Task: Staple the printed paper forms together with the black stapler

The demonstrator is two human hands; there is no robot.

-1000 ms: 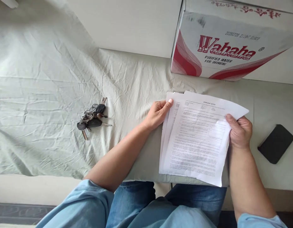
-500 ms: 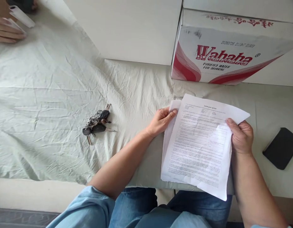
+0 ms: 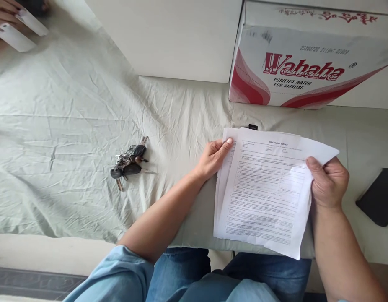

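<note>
The person sat at the near edge of a surface covered by a wrinkled pale cloth [image 3: 71, 126] and held a few printed sheets, the papers [image 3: 263, 197], between both hands. The left hand [image 3: 213, 157] pinched the papers at their upper left corner, thumb lying on the top sheet and fingers curled behind. The right hand [image 3: 329, 182] gripped the right edge, thumb pressed across the front and the other fingers folded under, so the top sheet buckled a little there. The papers were fanned slightly, the top sheet askew over those beneath, its lower edge reaching past the near edge of the cloth and over the person's jeans [image 3: 181, 272]. Left of the papers, well apart from the left hand, a bunch of keys [image 3: 128, 164] lay on the cloth. Beyond the papers stood a white and red carton [image 3: 303, 67], printed for drinking water, its bottom edge near the sheets' top edge but not touching. A small dark thing [image 3: 252, 126] peeped out just above the papers; what it was I could not tell. Right of the papers, near the right hand, lay a flat black case [image 3: 378, 197]. Far to the left of the papers, at the cloth's far corner, another person's hand [image 3: 3, 12] held a white strip [image 3: 14, 37].
</note>
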